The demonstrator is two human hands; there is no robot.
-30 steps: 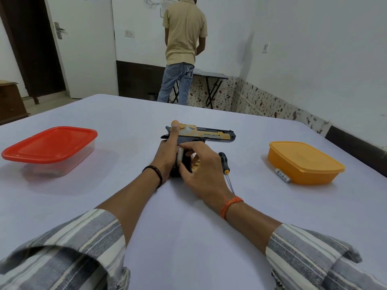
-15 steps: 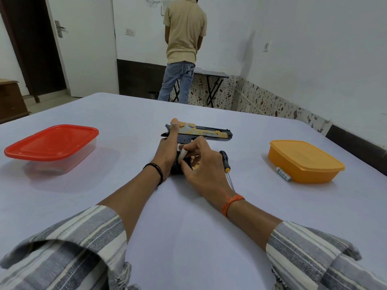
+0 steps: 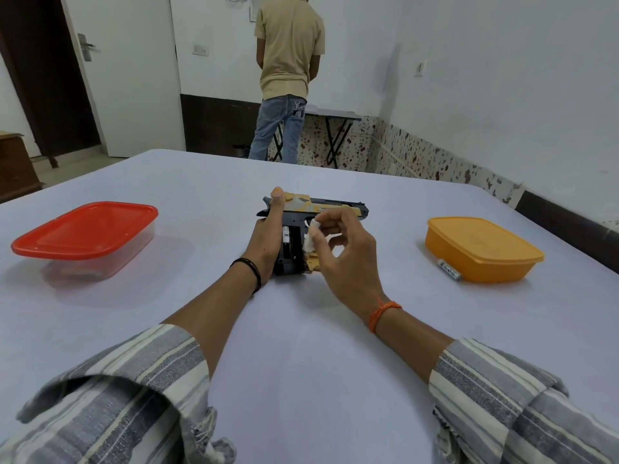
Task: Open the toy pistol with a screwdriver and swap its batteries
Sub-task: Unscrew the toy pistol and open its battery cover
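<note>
Right hand (image 3: 338, 249) has lifted off the grip of the black-and-gold plastic toy pistol (image 3: 315, 212), and it now pinches a small white cylindrical battery (image 3: 310, 237) between thumb and forefinger just above the open grip compartment; half a second ago those fingers were down inside the grip. The other fingers are loosely curled. The black-handled screwdriver, seen earlier beside the pistol, is now hidden behind this hand.

Left hand (image 3: 268, 239) has not shifted: palm wrapped against the back of the grip, forefinger laid straight along the rear of the slide. Judged purpose: to pin the pistol flat on the white table (image 3: 301, 329) so that it does not slide while cells are pulled.

Compartment faces up, cover off; one silver cell (image 3: 286, 234) sits in its left slot. Judged stage: extraction, partly done.

A loose battery (image 3: 449, 268) lies touching the orange lidded box (image 3: 482, 247), right. Red-lidded clear box (image 3: 83, 236) sits well apart, left.
</note>
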